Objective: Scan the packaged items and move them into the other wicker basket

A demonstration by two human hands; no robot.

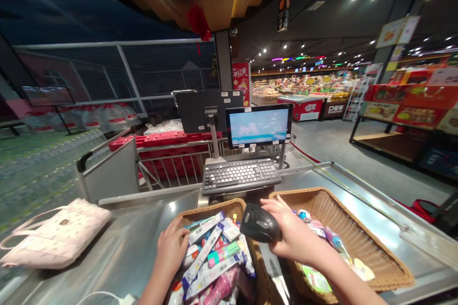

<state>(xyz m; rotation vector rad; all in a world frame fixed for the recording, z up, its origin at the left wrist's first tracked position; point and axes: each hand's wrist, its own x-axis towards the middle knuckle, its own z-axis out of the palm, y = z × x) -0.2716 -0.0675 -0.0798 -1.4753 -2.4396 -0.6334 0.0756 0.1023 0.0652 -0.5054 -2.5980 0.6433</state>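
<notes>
My right hand [286, 226] is wrapped round a black handheld barcode scanner [260, 224], held above the gap between two wicker baskets. The scanner's head points left, over the right side of the left basket [240, 204]. That basket is heaped with small packaged snacks [214, 252], several of them long blue-and-white packets. My left hand [173, 240] lies at the left basket's left side, fingers apart over the rim and the edge of the packets. It appears to hold nothing. The right basket [361, 228] has fewer packages, partly hidden behind my right forearm.
A black keyboard [241, 175] and a lit monitor [260, 126] stand beyond the baskets. A pale pink handbag [59, 233] lies on the metal counter [143, 228] at left. A white cable plug [127, 299] is at the front edge. Shopping carts [171, 162] stand behind the counter.
</notes>
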